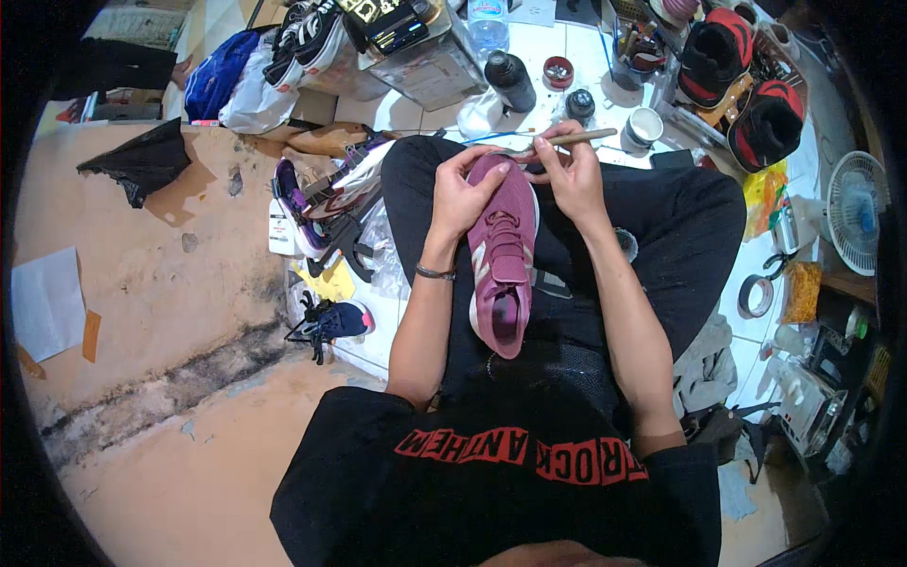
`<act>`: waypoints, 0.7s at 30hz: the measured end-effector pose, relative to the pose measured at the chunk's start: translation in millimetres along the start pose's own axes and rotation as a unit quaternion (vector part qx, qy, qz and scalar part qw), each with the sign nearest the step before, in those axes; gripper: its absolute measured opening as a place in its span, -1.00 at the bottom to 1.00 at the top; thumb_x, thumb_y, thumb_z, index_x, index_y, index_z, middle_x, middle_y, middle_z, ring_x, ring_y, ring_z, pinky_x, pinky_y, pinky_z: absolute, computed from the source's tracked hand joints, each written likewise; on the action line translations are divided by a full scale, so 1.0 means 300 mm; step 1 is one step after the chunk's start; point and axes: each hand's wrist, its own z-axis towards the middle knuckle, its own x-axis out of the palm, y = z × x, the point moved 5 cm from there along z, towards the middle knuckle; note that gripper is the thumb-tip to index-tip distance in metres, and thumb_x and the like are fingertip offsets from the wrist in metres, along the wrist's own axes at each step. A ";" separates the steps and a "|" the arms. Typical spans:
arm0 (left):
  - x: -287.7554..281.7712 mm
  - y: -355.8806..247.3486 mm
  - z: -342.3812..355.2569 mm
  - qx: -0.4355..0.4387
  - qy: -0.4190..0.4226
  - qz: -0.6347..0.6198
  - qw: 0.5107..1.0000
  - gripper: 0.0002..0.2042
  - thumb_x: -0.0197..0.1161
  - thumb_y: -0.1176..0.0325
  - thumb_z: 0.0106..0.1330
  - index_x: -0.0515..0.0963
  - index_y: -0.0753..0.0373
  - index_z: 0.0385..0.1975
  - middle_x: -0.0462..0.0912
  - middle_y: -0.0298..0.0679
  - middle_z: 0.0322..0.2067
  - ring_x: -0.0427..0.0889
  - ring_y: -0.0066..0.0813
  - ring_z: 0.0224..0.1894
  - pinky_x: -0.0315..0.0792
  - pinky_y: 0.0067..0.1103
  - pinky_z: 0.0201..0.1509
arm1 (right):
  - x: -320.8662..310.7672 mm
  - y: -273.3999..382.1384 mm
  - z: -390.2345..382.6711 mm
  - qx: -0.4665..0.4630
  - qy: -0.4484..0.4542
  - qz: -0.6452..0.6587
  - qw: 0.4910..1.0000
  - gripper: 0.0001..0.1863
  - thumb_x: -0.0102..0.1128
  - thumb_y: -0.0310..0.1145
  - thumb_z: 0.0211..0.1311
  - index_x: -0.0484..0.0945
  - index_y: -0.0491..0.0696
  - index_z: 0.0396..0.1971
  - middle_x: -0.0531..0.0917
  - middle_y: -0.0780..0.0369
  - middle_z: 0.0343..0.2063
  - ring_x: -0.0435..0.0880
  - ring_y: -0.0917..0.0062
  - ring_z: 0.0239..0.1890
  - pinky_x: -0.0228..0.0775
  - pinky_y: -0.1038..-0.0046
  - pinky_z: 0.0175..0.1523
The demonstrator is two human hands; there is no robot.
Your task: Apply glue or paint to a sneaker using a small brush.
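The maroon sneaker (pixel 502 255) lies on the person's lap, toe pointing away, where the left hand (pixel 462 197) clasps its toe to steady it while the right hand (pixel 572 175) pinches a thin brush (pixel 567 141) against the front.

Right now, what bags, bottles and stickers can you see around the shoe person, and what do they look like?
Blue plastic bag: top left on the floor, crumpled, shiny blue.
White plastic bag: beside the blue one, soft and white.
Clear bottle: top middle, see-through with a pale blue label.
Dark bottle: just below it, round and black.
Yellow-orange packet: right side, small and flat.
White tag: left of the knee, beside a purple shoe, rectangular.
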 end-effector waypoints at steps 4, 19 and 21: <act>0.002 -0.007 -0.007 -0.008 0.001 -0.004 1.000 -0.75 0.38 0.47 0.24 0.65 0.41 -0.12 0.73 -0.23 -0.22 0.66 -0.59 -0.18 0.53 -0.63 -0.04 | -0.009 -0.019 -0.023 -0.012 -0.001 0.044 0.999 -0.82 0.10 -0.37 0.47 0.39 -0.16 -0.14 0.61 0.16 -0.27 0.75 0.45 -0.19 0.76 0.43 -0.21; -0.002 -0.030 -0.010 -0.001 0.013 0.003 1.000 -0.75 0.37 0.48 0.26 0.65 0.37 -0.07 0.71 -0.26 -0.16 0.63 -0.62 -0.14 0.49 -0.66 0.01 | -0.016 -0.035 -0.034 0.003 -0.003 0.083 0.997 -0.80 0.14 -0.33 0.46 0.40 -0.12 -0.13 0.62 0.18 -0.25 0.73 0.52 -0.17 0.71 0.53 -0.20; -0.001 -0.026 -0.008 -0.006 0.018 -0.011 1.000 -0.74 0.38 0.47 0.26 0.65 0.37 -0.08 0.71 -0.26 -0.16 0.63 -0.61 -0.13 0.48 -0.64 0.02 | -0.012 -0.030 -0.035 0.003 -0.002 0.072 0.997 -0.80 0.15 -0.32 0.46 0.40 -0.12 -0.13 0.63 0.19 -0.25 0.73 0.53 -0.17 0.70 0.55 -0.21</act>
